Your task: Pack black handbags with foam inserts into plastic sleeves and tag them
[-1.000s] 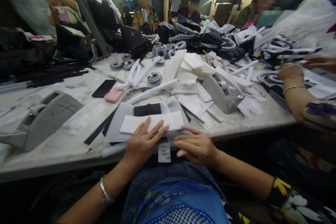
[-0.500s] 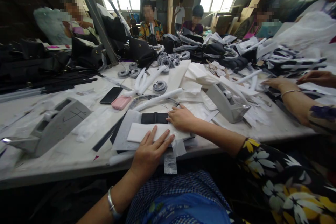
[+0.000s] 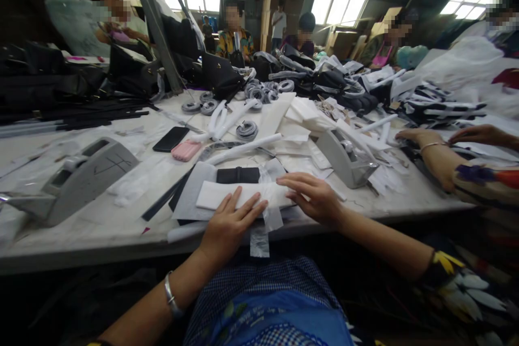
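My left hand (image 3: 233, 220) lies flat, fingers spread, on a folded white padding sheet (image 3: 211, 194). That sheet rests on a flat dark piece covered in pale wrapping (image 3: 188, 203), and a black strap part (image 3: 239, 175) shows just beyond it. A strip of clear tape (image 3: 266, 173) runs over the strap part and the padding near their right end. Loose tape ends (image 3: 259, 242) hang over the table's front edge. My right hand (image 3: 316, 197) is at the padding's right end, fingers slightly bent and apart, with nothing visible in it.
Grey tape dispensers stand left (image 3: 77, 178) and right (image 3: 344, 157). A black phone (image 3: 170, 139) and a pink case (image 3: 185, 150) lie beyond the work. White foam tubes (image 3: 243, 148), paper sheets (image 3: 279, 113) and black bags (image 3: 221, 75) crowd the far side. A co-worker's hands (image 3: 425, 140) are at right.
My right hand has moved back and to the right, off the strap part, uncovering tape there. My left hand stays flat on the padding. The view has shifted slightly.
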`<state>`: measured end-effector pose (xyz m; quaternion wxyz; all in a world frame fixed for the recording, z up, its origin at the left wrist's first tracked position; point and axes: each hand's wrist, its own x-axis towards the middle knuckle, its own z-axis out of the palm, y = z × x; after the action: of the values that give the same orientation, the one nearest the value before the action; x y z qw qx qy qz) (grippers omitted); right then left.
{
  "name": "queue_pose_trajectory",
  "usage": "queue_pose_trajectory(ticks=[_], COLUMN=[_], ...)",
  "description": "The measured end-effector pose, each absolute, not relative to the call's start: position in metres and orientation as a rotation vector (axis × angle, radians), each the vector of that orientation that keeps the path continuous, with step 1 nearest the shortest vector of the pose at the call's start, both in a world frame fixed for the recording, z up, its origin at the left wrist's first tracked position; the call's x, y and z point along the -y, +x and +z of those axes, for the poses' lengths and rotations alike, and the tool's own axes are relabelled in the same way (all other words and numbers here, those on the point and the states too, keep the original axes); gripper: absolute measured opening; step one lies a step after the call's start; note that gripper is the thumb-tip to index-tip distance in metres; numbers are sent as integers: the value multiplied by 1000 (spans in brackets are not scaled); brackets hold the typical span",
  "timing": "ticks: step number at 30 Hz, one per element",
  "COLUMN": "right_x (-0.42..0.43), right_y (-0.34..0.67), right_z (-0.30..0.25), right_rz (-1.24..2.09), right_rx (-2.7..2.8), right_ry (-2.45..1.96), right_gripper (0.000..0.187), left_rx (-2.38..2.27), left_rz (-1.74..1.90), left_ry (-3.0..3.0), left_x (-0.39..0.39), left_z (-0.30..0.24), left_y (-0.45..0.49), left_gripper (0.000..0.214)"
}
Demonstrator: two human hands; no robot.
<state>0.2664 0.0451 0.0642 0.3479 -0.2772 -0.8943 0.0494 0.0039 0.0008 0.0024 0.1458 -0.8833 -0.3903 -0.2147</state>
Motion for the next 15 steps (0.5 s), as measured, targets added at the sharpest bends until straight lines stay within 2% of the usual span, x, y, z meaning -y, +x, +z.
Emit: queue_pose_trajectory(ticks=[5,9,13,15], right_x=[20,17,4,7], right_y=[273,239,220,227], right_z=[23,-7,-17,-16], right_rz=[-100,-264,-230,-149], right_rx=[2485,2522,2379,2335], right_ry=[-437,-452,-390,-399], right_gripper=[33,33,18,18], left_rx=[1153,1156,1156,1159], left_rz=[-647,-619,-615,-615], left_ry=[-2564,-2567,-2560,-2550], left_x=[1,1,0,0], left_z=[5,7,6,5], left_y=[4,4,4,4], left_gripper=[65,62,62,64])
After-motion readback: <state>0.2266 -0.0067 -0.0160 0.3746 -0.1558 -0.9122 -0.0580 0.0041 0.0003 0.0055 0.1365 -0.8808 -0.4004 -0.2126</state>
